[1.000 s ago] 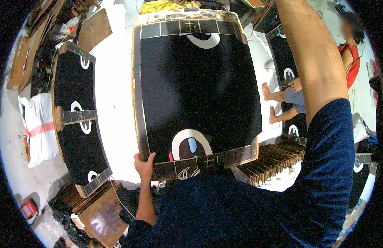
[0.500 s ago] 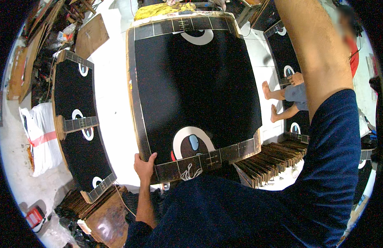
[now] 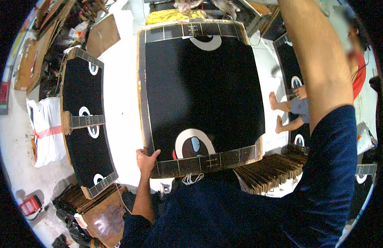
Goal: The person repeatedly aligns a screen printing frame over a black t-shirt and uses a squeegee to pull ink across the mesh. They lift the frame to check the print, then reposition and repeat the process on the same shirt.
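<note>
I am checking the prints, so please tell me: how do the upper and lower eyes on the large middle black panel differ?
The upper eye curves like a cup; the lower eye curves like an arch. The lower eye shows a blue oval and a red patch; neither is visible in the upper eye. Both are pale-rimmed prints on the same black panel.

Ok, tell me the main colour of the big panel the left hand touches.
The big panel is mostly black, seen best in the head view.
</note>
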### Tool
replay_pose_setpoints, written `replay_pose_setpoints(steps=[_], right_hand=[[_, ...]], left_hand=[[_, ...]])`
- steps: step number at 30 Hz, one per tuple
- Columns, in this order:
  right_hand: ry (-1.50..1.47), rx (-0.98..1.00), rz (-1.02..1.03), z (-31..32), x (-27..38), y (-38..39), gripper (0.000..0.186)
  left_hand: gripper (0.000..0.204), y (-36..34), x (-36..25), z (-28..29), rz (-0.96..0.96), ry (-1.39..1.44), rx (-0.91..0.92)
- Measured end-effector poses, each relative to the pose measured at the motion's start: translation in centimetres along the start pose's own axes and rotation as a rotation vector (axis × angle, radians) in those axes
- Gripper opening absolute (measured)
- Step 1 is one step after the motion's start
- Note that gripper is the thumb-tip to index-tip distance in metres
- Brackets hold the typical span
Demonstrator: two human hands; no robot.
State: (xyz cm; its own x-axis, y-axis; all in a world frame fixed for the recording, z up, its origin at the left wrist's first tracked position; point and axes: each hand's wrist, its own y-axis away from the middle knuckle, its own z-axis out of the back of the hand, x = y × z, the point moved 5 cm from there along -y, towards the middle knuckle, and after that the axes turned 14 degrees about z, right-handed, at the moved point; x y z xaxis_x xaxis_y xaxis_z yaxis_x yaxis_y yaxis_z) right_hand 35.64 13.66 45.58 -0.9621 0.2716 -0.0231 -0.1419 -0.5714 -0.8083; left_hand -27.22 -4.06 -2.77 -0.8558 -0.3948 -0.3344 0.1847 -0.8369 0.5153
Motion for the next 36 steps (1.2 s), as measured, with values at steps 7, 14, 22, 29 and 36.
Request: replay_pose_setpoints(steps=[7, 14, 22, 29, 36], right_hand=[[-0.102, -0.138, 0.084, 1.3, 1.7, 9.6, 0.02], [-0.185, -0.056, 0.136, -0.2, 5.2, 27.7, 0.027], [-0.23, 0.418, 0.101, -11.5, 4.2, 37.7, 0.041], [-0.145, 0.486, 0.247, -24.3, 0.8, 30.4, 0.044], [-0.123, 0.58, 0.219, -30.1, 0.3, 29.7, 0.043]], left_hand=[[0.086, 0.5, -8.4, 2.4, -0.233, -0.122, -0.128], [0.075, 5.1, -34.6, 1.7, -0.102, 1.546, 0.88], [0.069, 0.8, -27.1, -9.6, 0.399, 1.248, 0.45], [0.127, -1.2, -27.5, -10.0, -0.72, 0.011, -0.332], [0.129, -1.2, -28.0, -10.2, -0.713, -0.008, -0.371]])
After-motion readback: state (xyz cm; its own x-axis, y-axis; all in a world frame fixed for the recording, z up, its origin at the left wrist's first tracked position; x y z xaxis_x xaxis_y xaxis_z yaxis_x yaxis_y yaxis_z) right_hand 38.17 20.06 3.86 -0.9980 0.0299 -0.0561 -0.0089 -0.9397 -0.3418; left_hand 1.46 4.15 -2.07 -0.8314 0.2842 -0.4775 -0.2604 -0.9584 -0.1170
